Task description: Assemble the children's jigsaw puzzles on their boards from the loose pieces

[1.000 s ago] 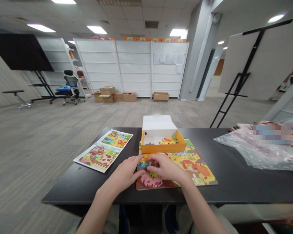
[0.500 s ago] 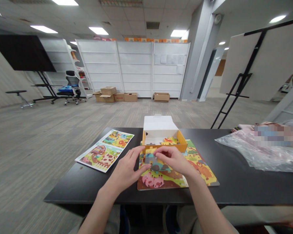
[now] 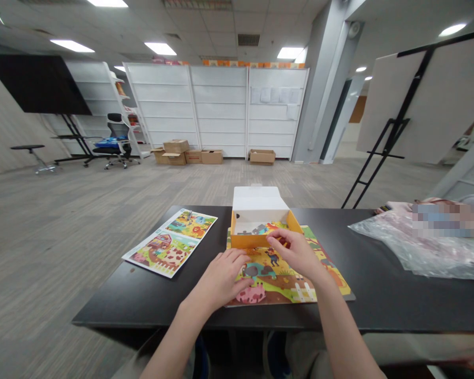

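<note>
A colourful jigsaw puzzle (image 3: 288,273) with farm and animal pictures lies on the black table. My left hand (image 3: 224,276) rests over its left part, thumb spread from the fingers, with nothing held. At the back of the puzzle stands an orange box (image 3: 249,240), its white lid (image 3: 256,198) folded back. Loose puzzle pieces (image 3: 260,228) lie inside, grey and blue ones beside yellow and red ones. My right hand (image 3: 294,253) hovers at the box's front wall, its fingers bent and slightly apart. No piece shows in it.
A printed picture sheet (image 3: 171,242) lies on the table (image 3: 114,300) to the left. At the right is a clear plastic bag (image 3: 403,242) with pinkish contents. A board on a black stand (image 3: 379,152) rises beyond the table. Cardboard boxes (image 3: 176,152) sit by white shelves.
The grey and yellow puzzle piece between my hands is gone from there, and grey pieces now show in the box. My right hand moved right; my left hand lowered onto the puzzle.
</note>
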Demonstrator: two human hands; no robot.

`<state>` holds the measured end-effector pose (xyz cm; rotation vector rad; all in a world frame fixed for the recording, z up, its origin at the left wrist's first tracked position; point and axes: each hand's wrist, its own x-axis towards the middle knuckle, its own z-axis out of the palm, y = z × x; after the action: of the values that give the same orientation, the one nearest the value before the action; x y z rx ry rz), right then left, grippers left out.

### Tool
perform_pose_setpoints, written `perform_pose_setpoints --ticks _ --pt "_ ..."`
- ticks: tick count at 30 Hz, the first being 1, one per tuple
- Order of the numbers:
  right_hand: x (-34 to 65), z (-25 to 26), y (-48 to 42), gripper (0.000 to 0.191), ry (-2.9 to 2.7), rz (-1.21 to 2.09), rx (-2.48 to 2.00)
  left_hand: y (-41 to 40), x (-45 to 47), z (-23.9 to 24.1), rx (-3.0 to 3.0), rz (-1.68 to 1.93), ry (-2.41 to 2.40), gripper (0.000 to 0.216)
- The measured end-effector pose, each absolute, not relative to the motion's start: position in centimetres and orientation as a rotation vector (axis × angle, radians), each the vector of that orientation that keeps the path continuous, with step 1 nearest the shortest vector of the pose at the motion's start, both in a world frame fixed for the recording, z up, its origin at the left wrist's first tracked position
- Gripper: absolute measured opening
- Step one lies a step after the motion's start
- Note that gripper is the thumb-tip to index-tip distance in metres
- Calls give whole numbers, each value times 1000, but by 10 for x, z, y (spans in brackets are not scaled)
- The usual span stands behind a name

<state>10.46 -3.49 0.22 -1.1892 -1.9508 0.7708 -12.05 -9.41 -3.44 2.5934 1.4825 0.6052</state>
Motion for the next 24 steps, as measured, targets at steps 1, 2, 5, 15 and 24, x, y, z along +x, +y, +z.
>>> perform_pose_setpoints --ticks 1,2,5,15,24 --pt "107 3 -36 26 -2019 787 -1172 -93 -119 -35 2592 584 1484 37" --pt "109 3 -37 25 -2087 814 -1162 -91 -117 -36 2592 562 1490 38" --pt "112 -2 -39 23 -2231 930 -1182 -89 -115 -34 2599 475 1528 39" --pt "111 -10 -35 33 -2283 937 -1300 -91 -111 -30 2540 433 1546 31" --pt "104 -19 -31 19 -2127 1092 -1209 -91 -113 -30 2492 445 1535 39"
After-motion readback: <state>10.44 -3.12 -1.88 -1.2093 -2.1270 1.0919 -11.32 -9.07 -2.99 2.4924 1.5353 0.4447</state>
